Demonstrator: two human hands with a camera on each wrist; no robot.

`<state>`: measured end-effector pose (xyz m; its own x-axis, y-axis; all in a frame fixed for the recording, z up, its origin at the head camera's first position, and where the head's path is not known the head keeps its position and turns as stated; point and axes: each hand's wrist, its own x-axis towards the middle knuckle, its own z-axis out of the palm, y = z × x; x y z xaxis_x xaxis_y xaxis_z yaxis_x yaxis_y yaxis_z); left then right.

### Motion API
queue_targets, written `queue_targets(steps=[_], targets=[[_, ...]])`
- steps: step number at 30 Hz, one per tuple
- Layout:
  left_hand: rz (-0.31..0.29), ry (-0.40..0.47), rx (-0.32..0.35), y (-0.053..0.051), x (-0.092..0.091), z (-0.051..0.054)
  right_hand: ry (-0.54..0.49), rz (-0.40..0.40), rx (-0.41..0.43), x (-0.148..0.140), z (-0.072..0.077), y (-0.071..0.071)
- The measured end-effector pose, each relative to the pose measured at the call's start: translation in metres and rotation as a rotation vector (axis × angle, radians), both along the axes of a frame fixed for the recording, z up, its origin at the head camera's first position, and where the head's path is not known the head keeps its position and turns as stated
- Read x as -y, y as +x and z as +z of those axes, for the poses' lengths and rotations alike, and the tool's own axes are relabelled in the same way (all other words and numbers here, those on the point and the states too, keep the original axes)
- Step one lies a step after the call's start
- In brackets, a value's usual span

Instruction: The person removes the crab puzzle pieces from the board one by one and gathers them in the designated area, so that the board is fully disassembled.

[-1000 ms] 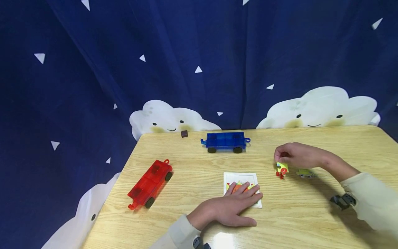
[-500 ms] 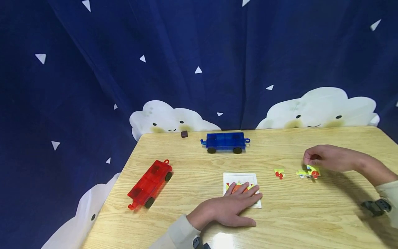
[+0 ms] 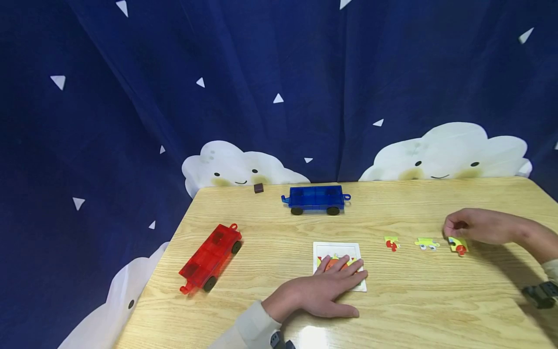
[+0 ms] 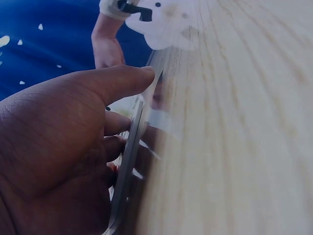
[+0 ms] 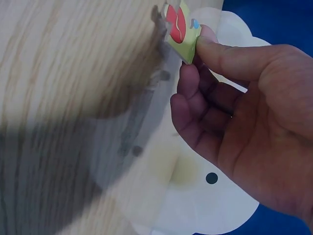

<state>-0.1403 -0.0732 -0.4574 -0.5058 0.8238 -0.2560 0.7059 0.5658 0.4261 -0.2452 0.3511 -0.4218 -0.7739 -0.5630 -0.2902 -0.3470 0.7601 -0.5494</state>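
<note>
My left hand lies flat with its fingers spread over a white-bordered puzzle board, covering much of its orange and yellow picture. Between thumb and fingers, my right hand pinches a yellow and red puzzle piece at the right of the table. The right wrist view shows that piece's red shape and a small blue spot up close. Left of it lie a yellow piece with two eyes and a further yellow and red piece, apart from each other.
A blue toy wagon stands near the table's back edge, and a red one sits slanted at the left. A small dark brown block is at the back edge. Behind the table hangs a blue curtain.
My right hand has moved right with a puzzle piece, away from the leftmost loose piece and past the one with eyes. The left hand stays on the board.
</note>
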Motion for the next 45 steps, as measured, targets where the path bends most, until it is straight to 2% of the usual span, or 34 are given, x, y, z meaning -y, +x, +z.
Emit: queue_targets(steps=[10, 15, 21, 24, 31, 33, 36, 38, 40, 45], targets=[[-0.010, -0.001, 0.006, 0.000, -0.002, 0.001, 0.011, -0.004, -0.022, -0.005, -0.007, 0.000], [-0.013, -0.001, 0.013, -0.001, -0.003, 0.001, 0.038, -0.040, -0.020, -0.005, -0.008, 0.000], [-0.005, -0.005, -0.001, 0.001, -0.002, 0.002, 0.022, -0.055, -0.074, -0.003, -0.007, 0.002], [0.000, -0.010, -0.013, 0.002, -0.003, 0.003, -0.011, -0.037, -0.115, 0.001, -0.005, 0.004], [0.004, -0.045, -0.045, 0.005, -0.002, 0.004, -0.055, 0.015, -0.142, 0.027, 0.011, 0.009], [0.004, -0.057, -0.078, 0.007, -0.002, 0.005, -0.078, 0.036, -0.148, 0.035, 0.016, 0.011], [0.000, -0.061, -0.168, 0.008, -0.002, 0.008, -0.114, 0.054, -0.139, 0.048, 0.021, 0.013], [0.016, -0.049, -0.211, 0.008, 0.000, 0.010, -0.139, 0.075, -0.147, 0.058, 0.024, 0.015], [0.054, -0.025, -0.218, 0.006, 0.005, 0.013, -0.164, 0.093, -0.158, 0.069, 0.026, 0.017], [0.215, 0.036, -0.155, -0.002, 0.024, 0.017, -0.222, 0.109, -0.156, 0.102, 0.027, 0.024]])
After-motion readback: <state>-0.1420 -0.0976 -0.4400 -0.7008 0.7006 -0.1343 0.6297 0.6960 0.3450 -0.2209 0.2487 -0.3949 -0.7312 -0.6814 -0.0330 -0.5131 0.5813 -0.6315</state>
